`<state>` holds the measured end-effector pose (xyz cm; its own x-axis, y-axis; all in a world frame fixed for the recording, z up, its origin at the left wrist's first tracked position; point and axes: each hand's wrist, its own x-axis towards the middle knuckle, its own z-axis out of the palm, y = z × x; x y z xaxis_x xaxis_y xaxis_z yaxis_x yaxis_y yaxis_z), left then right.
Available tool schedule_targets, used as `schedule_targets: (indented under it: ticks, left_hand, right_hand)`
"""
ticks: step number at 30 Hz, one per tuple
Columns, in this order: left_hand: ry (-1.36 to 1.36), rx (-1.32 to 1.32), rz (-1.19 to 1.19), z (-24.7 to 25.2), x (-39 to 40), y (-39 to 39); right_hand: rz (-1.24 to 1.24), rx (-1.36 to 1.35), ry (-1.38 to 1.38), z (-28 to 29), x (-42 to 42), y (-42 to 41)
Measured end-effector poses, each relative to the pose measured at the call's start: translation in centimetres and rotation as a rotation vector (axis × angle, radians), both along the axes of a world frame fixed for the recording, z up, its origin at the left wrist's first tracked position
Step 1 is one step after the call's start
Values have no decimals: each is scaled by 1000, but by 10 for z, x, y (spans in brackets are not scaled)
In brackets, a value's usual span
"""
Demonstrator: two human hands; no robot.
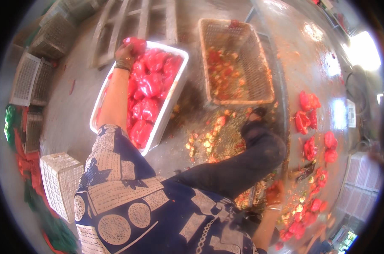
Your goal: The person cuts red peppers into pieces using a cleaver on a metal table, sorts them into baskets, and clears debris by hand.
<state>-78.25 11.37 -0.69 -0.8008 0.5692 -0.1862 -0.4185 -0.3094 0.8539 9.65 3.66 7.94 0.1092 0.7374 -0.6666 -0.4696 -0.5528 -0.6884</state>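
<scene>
A white plastic crate [176, 85] full of red bell peppers [150, 84] stands at the upper left of the view. My left hand [124, 55] reaches over its far left corner and grips a red bell pepper [137, 46]. Low on the right, beside the edge of a wet metal table [315, 70], is my right hand [274, 193], with a band at the wrist. It is blurred and reddish, so I cannot tell whether it holds anything. A knife [306, 171] lies on the table near cut red peppers [302, 122] and scraps.
A brown plastic basket [239, 102] holds pepper scraps, and more scraps [208, 143] litter the floor around my leg. Slatted pallet [144, 19] behind the crate. Stacked baskets [27, 79] and an upturned one [57, 184] stand left. Another person's arm [317, 236] shows at the lower right.
</scene>
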Motion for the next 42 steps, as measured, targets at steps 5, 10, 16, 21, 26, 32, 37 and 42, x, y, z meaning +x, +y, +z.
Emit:
schedule_targets:
  ticks: [5, 10, 16, 21, 26, 32, 37, 42]
  left_hand:
    - [892, -1545, -55, -57, -35, -2]
    - [1144, -1598, -71, -10, 30, -13]
    - [1683, -1355, -299, -58, 32, 14]
    - [1795, -1843, -691, -29, 53, 8]
    - [1880, -1590, -481, -52, 25, 26]
    - [1548, -861, -340, 12, 151, 68]
    - [1330, 46, -836, 121, 432, 140]
    - [2191, 284, -825, 109, 619, 226]
  right_hand:
    - [-42, -168, 187, -33, 37, 4]
    - [-64, -178, -182, -15, -30, -7]
    - [-84, -100, -34, -23, -64, 1]
    - [10, -57, -205, -25, -46, 7]
    - [-116, -146, -220, 9, -44, -7]
    - [-166, -119, -177, 14, -24, -29]
    - [-75, -5, -6, 15, -3, -22]
    - [-71, 22, 29, 25, -14, -17]
